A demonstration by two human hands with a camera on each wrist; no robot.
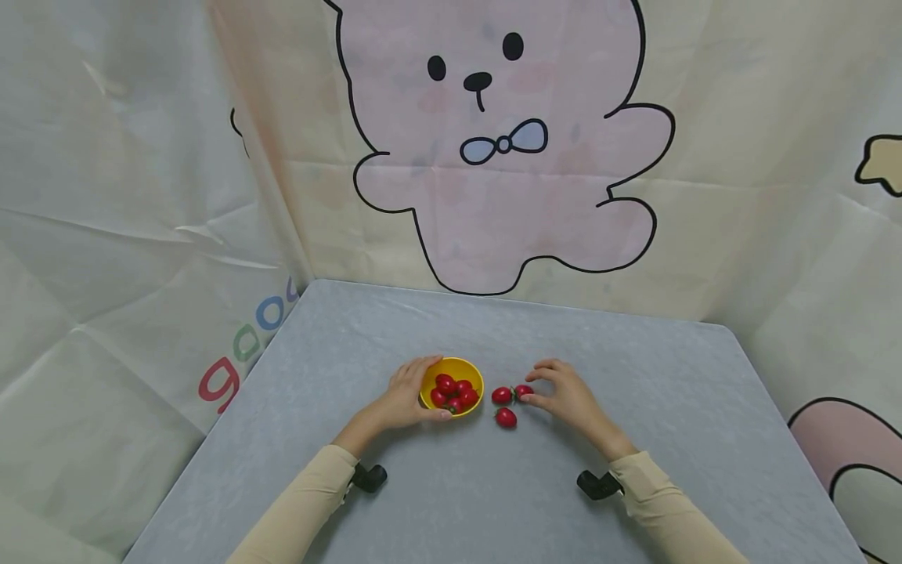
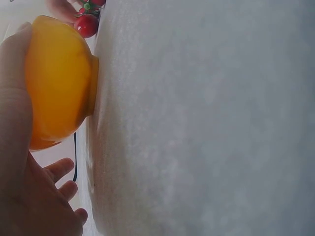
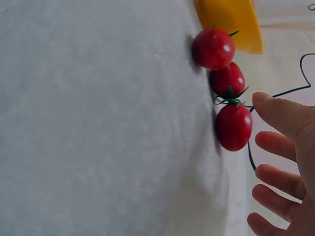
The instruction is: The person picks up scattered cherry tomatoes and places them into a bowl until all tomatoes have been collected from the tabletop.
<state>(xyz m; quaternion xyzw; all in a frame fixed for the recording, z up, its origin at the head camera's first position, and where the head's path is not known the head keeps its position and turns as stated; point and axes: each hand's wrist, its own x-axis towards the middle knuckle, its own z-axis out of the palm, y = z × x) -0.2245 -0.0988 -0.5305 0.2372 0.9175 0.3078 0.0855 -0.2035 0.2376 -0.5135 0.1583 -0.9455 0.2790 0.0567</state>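
A yellow bowl (image 1: 482, 389) with several red cherry tomatoes (image 1: 446, 384) in it stands on the table. My left hand (image 1: 405, 398) holds it from the left, thumb at the near rim and fingers around the far side. In the left wrist view the bowl (image 2: 59, 81) shows its outer wall and foot. Right of it lie three loose cherry tomatoes with green stems, one nearer me (image 1: 506, 417). My right hand (image 1: 567, 395) hovers at the rightmost tomato (image 3: 234, 127), thumb and fingers spread apart around nothing, the thumb tip close to its stem.
A grey cloth covers the table (image 1: 451, 501). Behind it hangs a cream backdrop (image 1: 303, 235) with a printed pink bear, and fabric walls stand on both sides. A dark wrist camera (image 1: 369, 478) sits on the left wrist, another (image 1: 599, 486) on the right.
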